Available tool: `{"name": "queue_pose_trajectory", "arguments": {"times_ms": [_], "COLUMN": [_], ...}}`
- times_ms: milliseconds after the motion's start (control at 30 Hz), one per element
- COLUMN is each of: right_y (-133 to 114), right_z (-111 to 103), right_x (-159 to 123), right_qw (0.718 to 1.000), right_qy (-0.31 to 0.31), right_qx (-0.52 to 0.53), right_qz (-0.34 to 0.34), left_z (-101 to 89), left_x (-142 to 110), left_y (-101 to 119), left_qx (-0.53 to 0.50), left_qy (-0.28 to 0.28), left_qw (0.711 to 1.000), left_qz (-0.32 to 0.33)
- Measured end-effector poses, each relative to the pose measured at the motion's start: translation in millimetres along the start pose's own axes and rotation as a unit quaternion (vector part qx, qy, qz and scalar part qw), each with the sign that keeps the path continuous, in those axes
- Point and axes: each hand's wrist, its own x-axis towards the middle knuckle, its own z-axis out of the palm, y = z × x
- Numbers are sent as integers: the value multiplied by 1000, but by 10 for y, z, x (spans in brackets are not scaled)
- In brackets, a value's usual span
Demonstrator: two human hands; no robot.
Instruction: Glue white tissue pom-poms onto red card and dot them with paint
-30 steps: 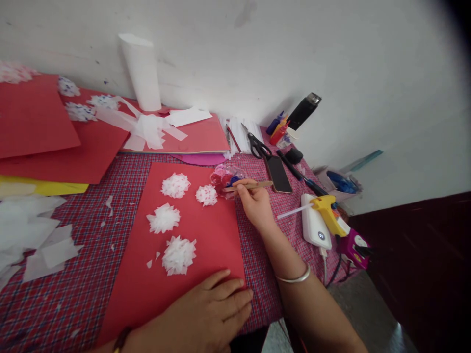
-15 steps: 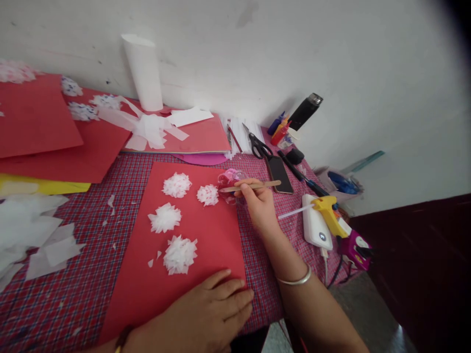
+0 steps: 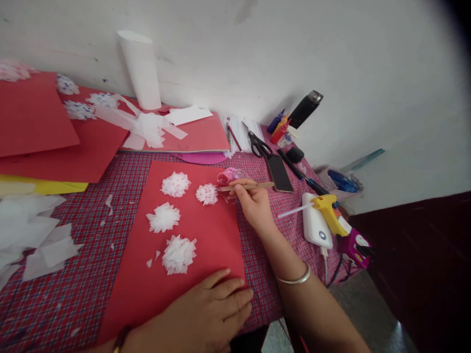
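Note:
A red paper sheet [image 3: 206, 245] lies on the checked tablecloth [image 3: 88, 274] with several white tissue flowers, one near the top right [image 3: 206, 194] and one lower down [image 3: 179, 254]. My left hand [image 3: 209, 311] rests flat on the sheet's lower right corner, fingers stretched out. My right hand [image 3: 253, 205] pinches a wooden paintbrush [image 3: 250, 186] held level, its tip at a small clear palette [image 3: 228, 177] with pink and blue paint by the sheet's top right corner.
A phone [image 3: 279, 172], scissors [image 3: 258, 143] and paint bottles [image 3: 279, 128] lie at the back right. A yellow glue gun [image 3: 328, 212] rests on a white power bank [image 3: 313, 226] near the table's right edge. More red sheets [image 3: 55, 142] and tissue scraps [image 3: 33, 235] lie left.
The brush in my right hand has shifted slightly over the palette. My left hand has stayed flat on the sheet.

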Motion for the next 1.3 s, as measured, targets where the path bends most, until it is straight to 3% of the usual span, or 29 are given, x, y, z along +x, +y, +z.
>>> {"name": "queue_pose_trajectory", "arguments": {"times_ms": [433,600,800,967,1100,1233,1300], "right_y": [23,17,40,-4,-36,-66,-81], "right_z": [-2,6,24,9,5,5,4], "right_x": [8,1,-15,-22,-31,-38,-40], "right_qw": [1000,1000,996,998,996,999,998], "right_qy": [-27,15,-60,-24,-60,-24,-44], "right_qx": [6,18,-33,-21,-29,-10,-9], "right_qz": [-2,-8,-51,-50,-53,-35,-33], "left_z": [-4,-11,-5,-1,-4,-34,-45], "left_x": [7,8,15,4,12,11,8], "left_y": [2,-6,-9,-19,-12,-15,-18], "left_qx": [-1,0,-11,-7,-6,-16,-15], "left_qy": [-18,-11,0,1,-1,-8,-8], "left_qw": [1000,1000,1000,1000,1000,1000,1000], "left_qz": [-5,1,-6,2,-2,-3,2]}}
